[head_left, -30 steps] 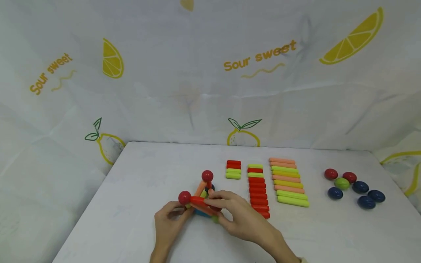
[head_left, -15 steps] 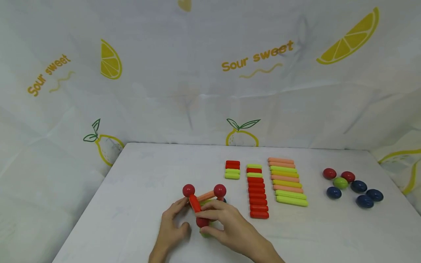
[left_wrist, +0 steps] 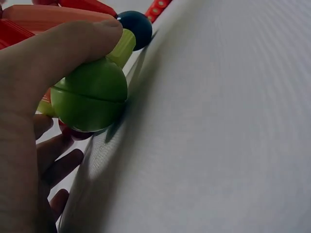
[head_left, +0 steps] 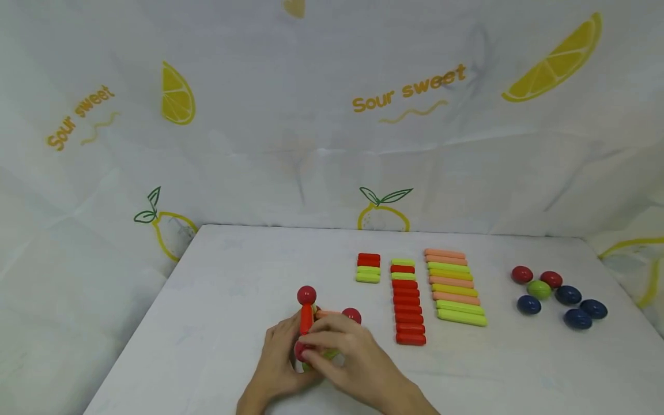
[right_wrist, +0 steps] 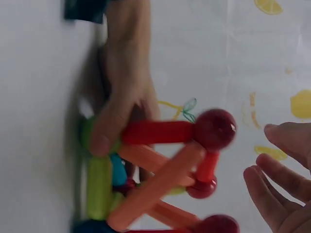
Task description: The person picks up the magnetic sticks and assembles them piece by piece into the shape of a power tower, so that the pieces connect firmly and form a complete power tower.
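Observation:
A stick-and-ball building toy structure (head_left: 306, 320) stands at the table's front middle. Red balls top it, joined by red and orange sticks; lower down are a green ball (left_wrist: 90, 94), a dark blue ball (left_wrist: 136, 30) and yellow-green sticks. My left hand (head_left: 280, 354) grips its left side, thumb lying along an orange stick by the green ball in the left wrist view. My right hand (head_left: 358, 357) overlaps the front red ball in the head view. In the right wrist view its fingers (right_wrist: 265, 194) are spread, apart from the red balls (right_wrist: 215, 130), holding nothing.
Right of the structure lie a short stack of red and green sticks (head_left: 368, 268), a column of mostly red sticks (head_left: 408, 309), and longer orange, yellow and green sticks (head_left: 453, 285). Loose red, green and dark blue balls (head_left: 569, 295) sit farther right. A lemon-print cloth hangs behind.
The structure has turned clockwise as seen from above, its top red stick now running front to back. My left hand has closed in around it; my right hand has followed the front red ball.

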Demonstrator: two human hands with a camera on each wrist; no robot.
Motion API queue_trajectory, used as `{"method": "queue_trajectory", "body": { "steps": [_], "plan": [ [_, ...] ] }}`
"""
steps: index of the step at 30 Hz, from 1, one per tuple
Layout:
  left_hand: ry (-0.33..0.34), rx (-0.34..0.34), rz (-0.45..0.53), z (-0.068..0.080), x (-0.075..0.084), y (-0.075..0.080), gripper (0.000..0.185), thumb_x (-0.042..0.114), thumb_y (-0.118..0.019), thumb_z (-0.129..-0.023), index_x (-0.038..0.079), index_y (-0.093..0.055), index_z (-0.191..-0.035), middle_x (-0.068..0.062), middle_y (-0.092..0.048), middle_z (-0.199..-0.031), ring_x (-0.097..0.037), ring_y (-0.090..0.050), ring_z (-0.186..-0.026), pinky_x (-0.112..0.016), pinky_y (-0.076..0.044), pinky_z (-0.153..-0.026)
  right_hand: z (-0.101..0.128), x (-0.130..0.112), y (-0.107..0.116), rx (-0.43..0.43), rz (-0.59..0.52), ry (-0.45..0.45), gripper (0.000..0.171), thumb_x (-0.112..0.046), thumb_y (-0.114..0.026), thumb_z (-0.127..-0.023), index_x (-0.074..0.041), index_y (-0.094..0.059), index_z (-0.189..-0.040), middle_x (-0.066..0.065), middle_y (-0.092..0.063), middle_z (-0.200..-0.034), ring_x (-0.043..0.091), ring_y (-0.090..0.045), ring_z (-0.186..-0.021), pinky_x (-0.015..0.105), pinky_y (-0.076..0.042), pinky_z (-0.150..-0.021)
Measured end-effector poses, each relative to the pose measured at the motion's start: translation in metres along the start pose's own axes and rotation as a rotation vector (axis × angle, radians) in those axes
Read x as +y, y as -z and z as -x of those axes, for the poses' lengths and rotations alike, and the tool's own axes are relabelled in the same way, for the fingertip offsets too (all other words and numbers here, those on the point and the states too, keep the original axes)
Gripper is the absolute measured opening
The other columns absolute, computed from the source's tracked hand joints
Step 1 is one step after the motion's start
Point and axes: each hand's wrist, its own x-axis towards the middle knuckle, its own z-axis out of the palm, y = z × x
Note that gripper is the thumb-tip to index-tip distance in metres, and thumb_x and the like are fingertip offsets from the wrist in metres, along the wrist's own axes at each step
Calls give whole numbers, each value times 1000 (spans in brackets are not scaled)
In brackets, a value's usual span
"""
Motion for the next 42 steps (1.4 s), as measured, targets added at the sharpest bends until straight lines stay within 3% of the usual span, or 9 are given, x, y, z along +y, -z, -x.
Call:
{"method": "queue_trajectory", "body": {
  "steps": [3,6,9,13,23,28,32,37,42],
  "plan": [
    [31,-30,47,-2,2,0,100,41,-90,-64,33,-44,-153,15,-58,-148,-12,-58,-130,-43,-44,-100,-12,8,22,128,58,-15,22,-9,-81,-87,-13,-80,-108,-4,-74,-94,8,-63,-83,21,-58,-70],
    [68,-45,74,-3,3,1,93,37,-88,-63,35,-50,-149,17,-61,-143,-9,-59,-128,-43,-45,-100,-27,29,41,149,258,-136,25,-7,-82,-84,-11,-80,-108,0,-76,-96,12,-65,-85,26,-59,-71],
    [112,-53,101,-3,4,2,81,32,-86,-62,31,-60,-139,16,-67,-134,-9,-61,-121,-42,-45,-99,-36,60,47,11,409,-308,29,-6,-81,-85,-8,-78,-114,8,-76,-109,23,-68,-100,35,-61,-83],
    [171,-48,125,0,3,2,67,29,-85,-61,24,-68,-125,14,-73,-119,-8,-60,-112,-38,-46,-96,-38,93,40,-191,459,-453,34,-6,-79,-87,-7,-75,-121,13,-74,-118,31,-66,-109,42,-60,-91],
    [135,-14,87,1,4,2,52,40,-89,-68,26,-68,-114,24,-68,-104,0,-57,-100,-34,-45,-92,-39,116,27,-199,556,-382,33,-6,-79,-86,-6,-76,-119,13,-72,-111,30,-63,-101,44,-58,-93],
    [131,-13,100,-1,3,0,54,43,-90,-69,25,-68,-115,24,-70,-103,2,-57,-98,-31,-45,-90,-40,119,24,-200,510,-433,28,-2,-79,-85,-2,-77,-113,10,-67,-93,21,-56,-84,34,-57,-78],
    [143,-12,113,-2,3,-1,53,43,-91,-69,25,-69,-114,24,-70,-101,1,-57,-95,-31,-45,-88,-37,119,23,-199,444,-490,25,0,-79,-85,-1,-77,-109,10,-73,-98,22,-62,-88,37,-60,-84],
    [151,-10,122,-2,3,-1,52,43,-92,-68,26,-69,-112,25,-69,-100,2,-56,-94,-31,-45,-88,-35,109,27,-168,394,-504,28,-2,-80,-84,-2,-77,-112,12,-77,-108,25,-69,-99,41,-61,-91],
    [145,8,109,-1,2,-3,54,42,-93,-67,26,-69,-112,25,-68,-99,3,-56,-94,-31,-45,-88,-36,78,37,-77,327,-384,31,-6,-81,-85,-8,-77,-115,4,-78,-106,18,-70,-95,37,-62,-86]
  ]
}}
